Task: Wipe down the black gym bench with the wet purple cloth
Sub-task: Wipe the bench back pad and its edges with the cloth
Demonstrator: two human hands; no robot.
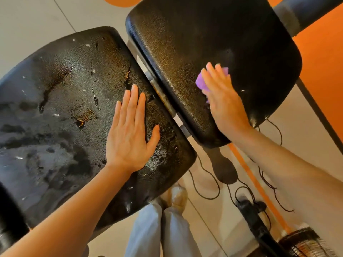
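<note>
The black gym bench has two padded sections split by a metal gap. The left pad (61, 115) is wet, with streaks and white flecks. My left hand (130, 130) lies flat and open on that pad near the gap, holding nothing. The right pad (185, 52) looks darker and smoother. My right hand (224, 101) presses flat on the purple cloth (201, 83) on the right pad's near side. The cloth is mostly hidden under my fingers and palm, showing only at the fingertips and beside my index finger.
An orange wall (323, 58) and a dark frame tube (297, 13) lie at the upper right. Below the bench are black cables (207, 186), an orange stick (258, 190), a black fan base (259, 225) and my jeans-clad legs (159, 234) on the light tile floor.
</note>
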